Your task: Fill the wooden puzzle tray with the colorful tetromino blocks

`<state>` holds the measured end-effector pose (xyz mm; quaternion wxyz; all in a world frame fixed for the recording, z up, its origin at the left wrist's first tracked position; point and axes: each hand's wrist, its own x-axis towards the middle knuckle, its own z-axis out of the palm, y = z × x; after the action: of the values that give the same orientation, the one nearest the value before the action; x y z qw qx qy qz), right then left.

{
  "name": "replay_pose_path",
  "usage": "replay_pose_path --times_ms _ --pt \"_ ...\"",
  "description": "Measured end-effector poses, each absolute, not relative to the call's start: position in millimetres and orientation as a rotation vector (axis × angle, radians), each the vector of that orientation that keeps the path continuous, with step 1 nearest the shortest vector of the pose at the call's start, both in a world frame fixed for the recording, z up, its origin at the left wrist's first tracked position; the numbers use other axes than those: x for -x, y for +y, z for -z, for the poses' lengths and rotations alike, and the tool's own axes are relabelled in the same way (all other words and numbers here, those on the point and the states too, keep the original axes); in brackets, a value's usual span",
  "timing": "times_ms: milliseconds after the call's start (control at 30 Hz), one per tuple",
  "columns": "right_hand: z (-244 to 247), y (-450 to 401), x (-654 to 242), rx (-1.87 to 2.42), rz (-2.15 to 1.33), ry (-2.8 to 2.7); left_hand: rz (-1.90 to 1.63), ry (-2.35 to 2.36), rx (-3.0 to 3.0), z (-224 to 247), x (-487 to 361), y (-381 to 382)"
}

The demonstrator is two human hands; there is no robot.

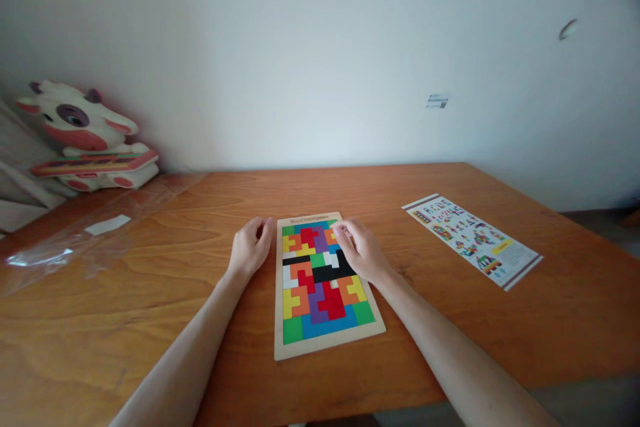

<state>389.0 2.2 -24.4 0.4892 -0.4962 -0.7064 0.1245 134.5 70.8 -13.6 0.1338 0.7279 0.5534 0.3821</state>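
A person's two bare hands at a brown wooden table with visible grain point(175, 247), seen from the head. A flat rectangular puzzle board with a pale wooden frame point(330, 339) lies on the table between the forearms, its short lettered edge farthest from the person; the lettering is too blurred to read. Within the frame, angular flat blocks in red, blue, green, purple, orange, yellow and white point(330, 303) fit against one another; black areas cross the middle, and whether these are blocks or bare backing cannot be told. The left hand point(251, 245) rests just beside the board's left edge, fingers loosely curled inward; whether they close on anything cannot be told. The right hand point(363, 250) lies over the board's upper right edge and hides part of it, fingers bent and thumb near the index finger; whether a block is held between them cannot be told. To the right, well apart from the board, lies a long white paper sheet printed with colourful figures point(473, 240). At far left, a white and pink cow-shaped toy with a keyboard point(90, 137) stands near the pale wall point(320, 80); in front of it lies crumpled clear plastic wrapping point(50, 250) bearing a small white label point(107, 225)
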Motion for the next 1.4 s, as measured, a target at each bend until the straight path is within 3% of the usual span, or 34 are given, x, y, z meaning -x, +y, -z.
replay_pose_path --times_ms 333,867,1100,1400 --pt "44.6 18.7 -408.7 1.230 -0.657 -0.952 -1.190 1.533 -1.863 18.4 -127.4 69.9" --pt "39.4 -86.0 -401.6 1.560 -0.424 -1.311 -0.908 1.752 -2.140 19.2 -133.1 -33.5" --pt "35.4 -124.7 -400.8 1.963 -0.171 -1.803 -0.400 1.821 -2.499 19.0 -113.9 -64.8" --pt "41.7 -127.6 -398.7 1.954 -0.012 -1.797 -0.406 1.850 -2.533 22.9 -112.2 -84.7"
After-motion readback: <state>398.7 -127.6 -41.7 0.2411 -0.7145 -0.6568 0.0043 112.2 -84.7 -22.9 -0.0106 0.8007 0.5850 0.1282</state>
